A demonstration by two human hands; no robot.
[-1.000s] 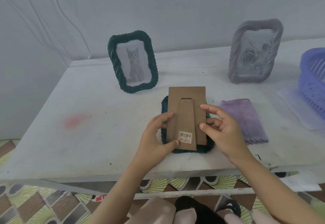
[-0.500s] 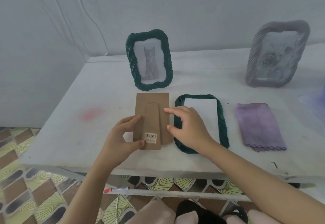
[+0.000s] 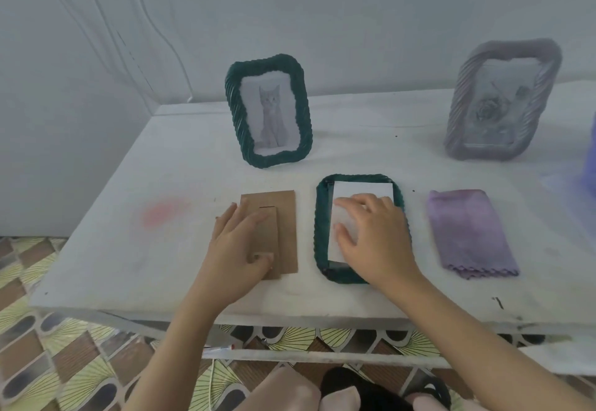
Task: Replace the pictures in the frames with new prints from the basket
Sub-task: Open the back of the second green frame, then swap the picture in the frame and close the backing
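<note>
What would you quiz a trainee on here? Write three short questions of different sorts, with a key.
1. True or false: the brown backing board lies left of the face-down green frame.
2. What does the right hand rest on? A: the purple cloth. B: the white sheet in the face-down green frame. C: the basket.
3. Fill in: the standing green frame shows a picture of a ___.
Key: 1 true; 2 B; 3 cat.
</note>
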